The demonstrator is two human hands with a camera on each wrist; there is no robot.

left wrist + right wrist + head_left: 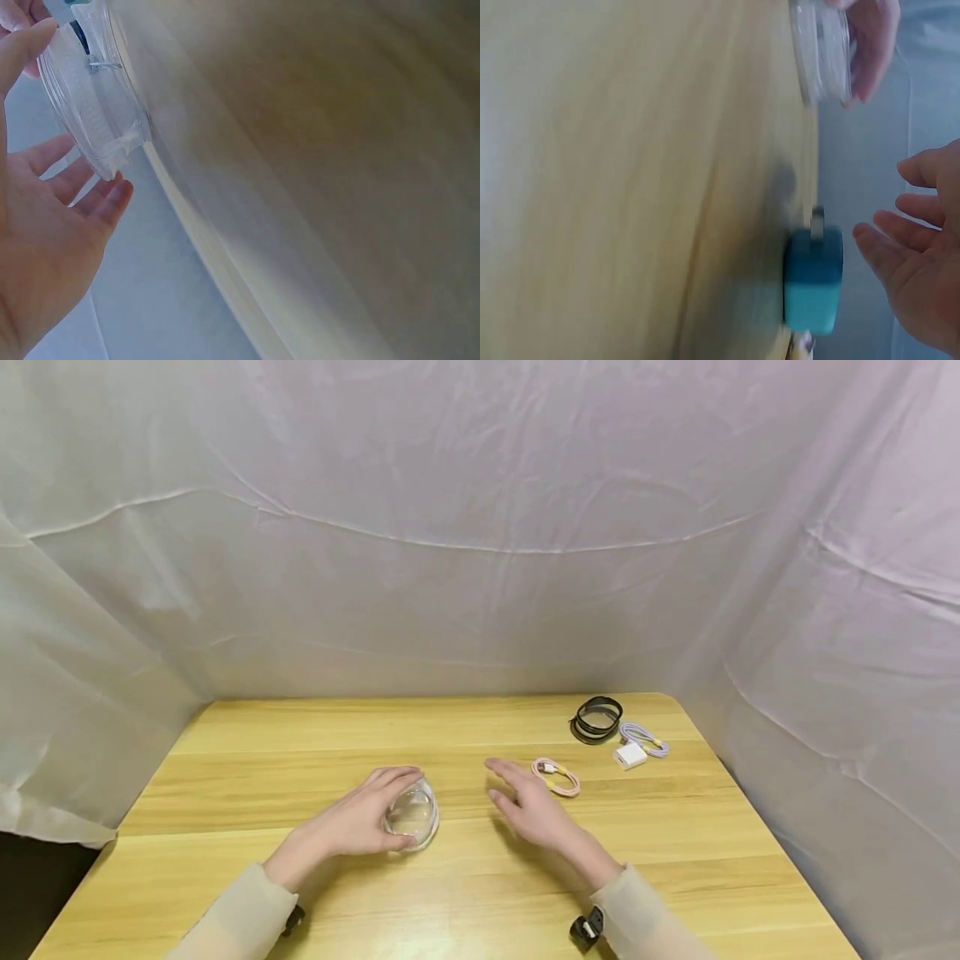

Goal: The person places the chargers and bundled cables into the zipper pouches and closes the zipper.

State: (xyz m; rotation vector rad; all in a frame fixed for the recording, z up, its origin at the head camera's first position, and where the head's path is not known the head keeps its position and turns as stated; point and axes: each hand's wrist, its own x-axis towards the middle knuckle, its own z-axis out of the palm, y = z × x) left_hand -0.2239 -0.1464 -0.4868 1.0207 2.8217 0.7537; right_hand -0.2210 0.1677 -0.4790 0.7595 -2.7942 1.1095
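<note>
My left hand (363, 818) grips a round, clear and whitish coil (433, 818) just above or on the table, thumb at the near side and fingers at the far side. In the left wrist view, the coil (97, 97) looks transparent and layered, with a thin tie across it; its exact kind is unclear. My right hand (536, 806) hovers to the right of it, fingers loosely extended, holding nothing. A pink coiled cable (573, 787) lies just beyond the right hand. Near the right fingers in the right wrist view stands a blurred teal block-shaped thing (812, 296).
At the table's back right lie a black coiled cable (577, 727), a lavender coiled cable (660, 749) and a white charger plug (630, 756). Grey cloth (480, 610) hangs behind and on both sides of the wooden table (300, 727).
</note>
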